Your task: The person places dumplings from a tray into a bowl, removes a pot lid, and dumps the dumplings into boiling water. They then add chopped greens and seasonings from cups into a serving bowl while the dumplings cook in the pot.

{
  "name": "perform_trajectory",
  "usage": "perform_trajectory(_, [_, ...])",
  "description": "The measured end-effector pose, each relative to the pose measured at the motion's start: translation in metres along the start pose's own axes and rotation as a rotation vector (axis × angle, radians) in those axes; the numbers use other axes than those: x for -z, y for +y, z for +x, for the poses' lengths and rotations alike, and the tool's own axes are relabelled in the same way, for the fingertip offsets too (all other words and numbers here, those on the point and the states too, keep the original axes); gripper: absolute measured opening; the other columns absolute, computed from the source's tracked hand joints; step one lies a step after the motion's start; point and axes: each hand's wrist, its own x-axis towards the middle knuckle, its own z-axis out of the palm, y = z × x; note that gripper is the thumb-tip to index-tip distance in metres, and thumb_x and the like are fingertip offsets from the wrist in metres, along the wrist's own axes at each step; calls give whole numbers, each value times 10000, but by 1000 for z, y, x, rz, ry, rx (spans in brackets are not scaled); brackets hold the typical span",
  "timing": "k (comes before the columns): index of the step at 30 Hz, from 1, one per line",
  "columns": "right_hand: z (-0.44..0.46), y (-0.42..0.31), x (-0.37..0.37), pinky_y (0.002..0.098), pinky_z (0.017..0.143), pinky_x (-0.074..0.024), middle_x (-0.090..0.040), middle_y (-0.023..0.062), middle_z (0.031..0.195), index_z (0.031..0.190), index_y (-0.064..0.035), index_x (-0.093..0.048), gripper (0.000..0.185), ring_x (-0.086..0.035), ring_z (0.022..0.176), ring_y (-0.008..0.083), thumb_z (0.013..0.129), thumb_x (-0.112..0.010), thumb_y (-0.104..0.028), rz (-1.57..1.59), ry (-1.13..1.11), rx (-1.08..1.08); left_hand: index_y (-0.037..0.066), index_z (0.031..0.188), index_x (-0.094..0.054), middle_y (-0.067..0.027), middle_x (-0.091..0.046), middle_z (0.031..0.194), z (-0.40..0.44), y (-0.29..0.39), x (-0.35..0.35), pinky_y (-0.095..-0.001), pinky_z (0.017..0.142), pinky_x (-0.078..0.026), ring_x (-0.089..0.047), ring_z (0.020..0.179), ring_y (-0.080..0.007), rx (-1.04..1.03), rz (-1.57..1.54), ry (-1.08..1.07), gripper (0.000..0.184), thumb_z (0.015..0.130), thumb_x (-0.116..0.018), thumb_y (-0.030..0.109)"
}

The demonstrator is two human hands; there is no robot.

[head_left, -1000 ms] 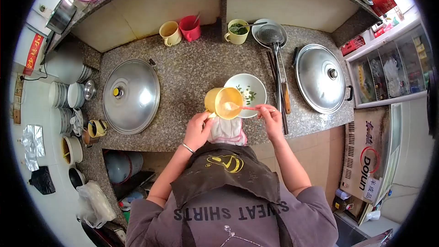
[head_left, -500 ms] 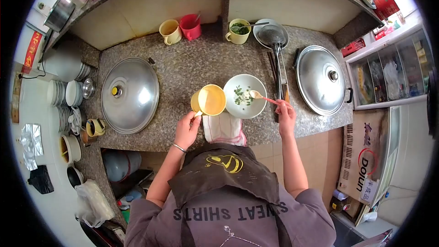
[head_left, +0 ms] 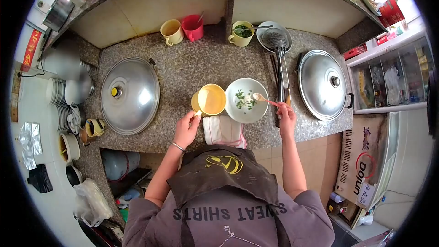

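My left hand [head_left: 187, 127] grips the handle of a yellow mug [head_left: 211, 99], its inside pale and its contents hard to make out. Just right of the mug stands a white bowl [head_left: 247, 115] with chopped green pieces and a small white heap at its bottom. My right hand [head_left: 286, 113] is closed round the pinkish handle of a spoon [head_left: 260, 97]. The spoon's head is over the bowl's right side and carries some whitish stuff. A folded white cloth [head_left: 223, 130] lies under the mug and bowl at the counter's front edge.
Large domed lids [head_left: 130, 96] sit left and right on the stone counter. Behind are a cream mug [head_left: 172, 33], a red mug [head_left: 193, 28], a mug of chopped greens [head_left: 242, 34] and a long-handled strainer [head_left: 275, 39]. Stacked plates [head_left: 56, 92] stand at far left.
The spoon's head has shifted slightly right within the bowl, and a white heap now shows among the greens. My left hand stays on the mug. The view has shifted slightly.
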Motion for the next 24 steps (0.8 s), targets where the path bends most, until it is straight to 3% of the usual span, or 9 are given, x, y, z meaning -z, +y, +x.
perform_trajectory(7, [7,-18,-19,199,647,-406,-578,14,801,1013,5,-606,199,-511,701,75,928,-526,-156,281,-22,-118,17,911,-557,-101,-579,651,20,4,0,-322,551,-434,-569,583,-204,-5,6,-4,178,878,-565,191])
perform_trajectory(9, [7,-28,-45,203,654,-428,-603,27,883,970,-2,-632,196,-514,697,68,913,-558,-174,372,-110,-147,22,899,-555,-96,-576,648,31,-1,-4,-320,554,-437,-565,583,-201,67,-52,-64,178,880,-563,198])
perform_trajectory(11, [12,-26,-75,229,714,-461,-620,44,998,927,-11,-632,166,-546,749,77,905,-565,-161,220,-200,-147,32,909,-543,-64,-576,669,46,-9,-12,-295,570,-441,-553,589,-152,13,-111,-53,183,903,-541,215])
perform_trajectory(13, [15,-27,-104,251,773,-468,-621,58,1031,1109,-12,-597,252,-586,860,112,887,-580,-130,102,-347,-119,33,899,-527,-7,-555,693,68,-15,-16,-252,607,-442,-529,626,-84,20,-227,-113,189,927,-517,219])
perform_trajectory(14, [17,-36,-116,254,800,-463,-619,70,1029,1253,-33,-508,399,-588,896,125,875,-594,-122,61,-475,-108,33,899,-527,-7,-555,693,81,-18,-19,-252,607,-442,-529,626,-84,1,-229,-100,189,927,-517,219])
perform_trajectory(16, [14,-42,-126,276,852,-453,-615,71,983,1331,-20,-409,485,-580,872,129,885,-569,-121,35,-520,-45,33,873,-525,19,-538,699,110,-26,-24,-232,616,-432,-511,641,-66,7,-454,-98,193,932,-512,217])
perform_trajectory(20, [-3,-34,-80,288,878,-439,-607,77,1019,1349,-20,-375,523,-567,947,135,877,-577,-118,-29,-432,-112,51,848,-531,24,-531,666,188,-57,-46,-231,588,-412,-500,626,-62,109,-504,3,238,934,-506,271])
perform_trajectory(23, [-33,2,-18,270,815,-455,-599,79,1039,1295,11,-428,492,-571,940,147,864,-610,-141,-36,-211,-201,58,906,-554,-14,-578,653,258,-88,-72,-269,555,-426,-541,607,-96,27,-419,103,282,934,-473,327])
perform_trajectory(24, [-45,15,6,267,748,-467,-603,73,989,1284,12,-438,476,-577,878,137,859,-604,-123,-85,-186,-224,67,963,-564,-27,-634,717,275,-84,-70,-295,619,-453,-592,678,-126,35,-315,78,289,935,-464,337])
